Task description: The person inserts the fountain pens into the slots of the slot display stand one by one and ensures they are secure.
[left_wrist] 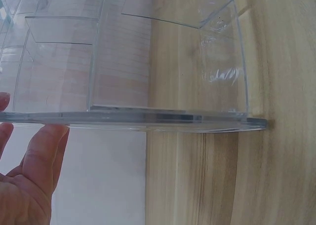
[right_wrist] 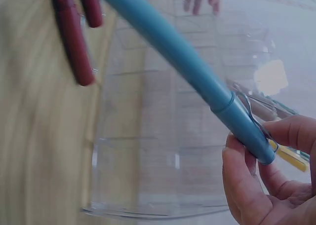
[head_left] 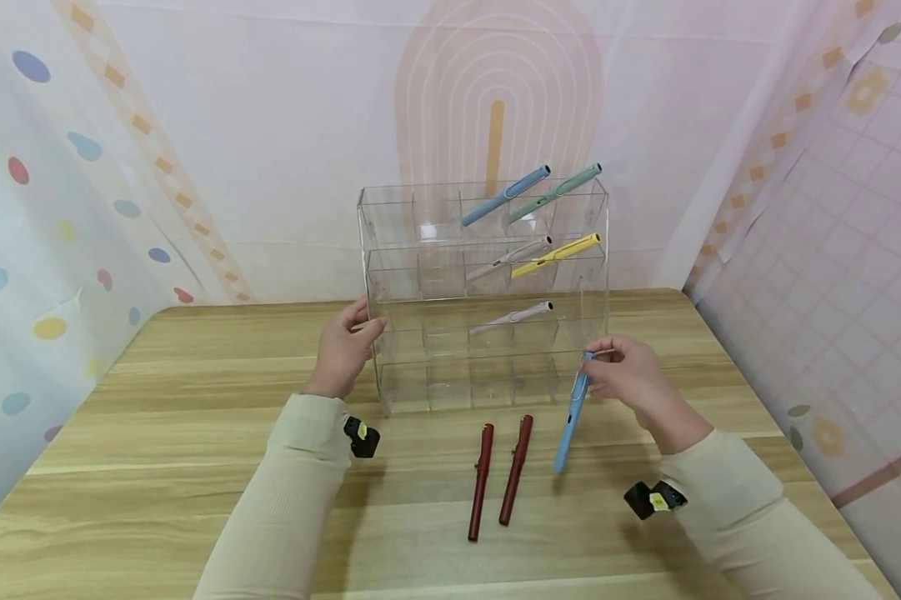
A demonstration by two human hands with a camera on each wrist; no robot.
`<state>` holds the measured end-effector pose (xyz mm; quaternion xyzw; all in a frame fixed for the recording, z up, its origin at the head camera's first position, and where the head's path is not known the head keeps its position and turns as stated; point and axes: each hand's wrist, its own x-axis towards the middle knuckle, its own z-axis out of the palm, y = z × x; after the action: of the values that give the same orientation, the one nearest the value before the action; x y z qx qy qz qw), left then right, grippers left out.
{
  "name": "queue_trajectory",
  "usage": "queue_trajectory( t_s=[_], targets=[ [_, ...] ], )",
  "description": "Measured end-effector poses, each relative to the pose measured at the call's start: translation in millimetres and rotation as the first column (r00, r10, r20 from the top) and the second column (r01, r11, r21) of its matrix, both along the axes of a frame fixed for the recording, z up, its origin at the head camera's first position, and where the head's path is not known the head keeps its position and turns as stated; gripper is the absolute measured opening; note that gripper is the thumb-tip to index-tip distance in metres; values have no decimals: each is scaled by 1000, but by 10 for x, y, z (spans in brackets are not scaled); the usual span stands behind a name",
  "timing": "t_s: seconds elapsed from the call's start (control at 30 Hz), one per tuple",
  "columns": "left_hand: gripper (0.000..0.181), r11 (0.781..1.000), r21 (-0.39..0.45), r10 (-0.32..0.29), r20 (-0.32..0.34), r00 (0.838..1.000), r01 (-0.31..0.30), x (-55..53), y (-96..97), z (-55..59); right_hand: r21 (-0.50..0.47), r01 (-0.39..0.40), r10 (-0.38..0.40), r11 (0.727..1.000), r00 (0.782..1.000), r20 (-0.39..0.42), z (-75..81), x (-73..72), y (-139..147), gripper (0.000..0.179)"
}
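A clear acrylic display rack (head_left: 450, 354) with tiered compartments stands upright on the table. My left hand (head_left: 345, 346) grips its left side panel, thumb at the front edge; in the left wrist view fingers (left_wrist: 42, 158) touch the panel's outer face. My right hand (head_left: 630, 375) pinches a light blue capped pen (head_left: 573, 417) by its clip end, in front of the rack's lower right corner. The pen's other end points down toward the table. Two dark red pens (head_left: 481, 483) (head_left: 516, 471) lie side by side in front of the rack.
Slanted in the rack's upper tiers are a blue pen (head_left: 506, 196), a green pen (head_left: 555, 193), a greyish pen (head_left: 510, 257) and a yellow pen (head_left: 555, 256). A pale pen (head_left: 512, 317) sits one tier lower. Patterned cloth (head_left: 307, 125) hangs behind the wooden table (head_left: 217, 375).
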<state>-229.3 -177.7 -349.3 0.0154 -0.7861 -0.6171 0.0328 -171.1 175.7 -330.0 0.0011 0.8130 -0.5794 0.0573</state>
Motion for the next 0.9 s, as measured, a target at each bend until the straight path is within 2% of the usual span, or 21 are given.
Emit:
queue_trajectory(
  t_s=[0.23,0.47,0.67,0.8,0.9],
  targets=[
    [53,1000,1,6,-3,1000,-6,-4,-1,0,-39,64,-66,997,996,-58,140,-3,84,33],
    [54,1000,8,6,8,1000,-6,15,1,13,-142,149,-161,979,983,-83,219,-17,142,28],
    [54,1000,13,6,9,1000,-6,23,6,17,-282,233,-268,931,959,-94,291,-29,167,16],
    [55,1000,3,4,5,1000,-4,27,8,19,-340,296,-355,892,926,-126,333,-50,156,13],
    [54,1000,0,3,2,1000,-3,26,6,13,-401,341,-420,850,899,-126,364,-67,144,14]
  ],
)
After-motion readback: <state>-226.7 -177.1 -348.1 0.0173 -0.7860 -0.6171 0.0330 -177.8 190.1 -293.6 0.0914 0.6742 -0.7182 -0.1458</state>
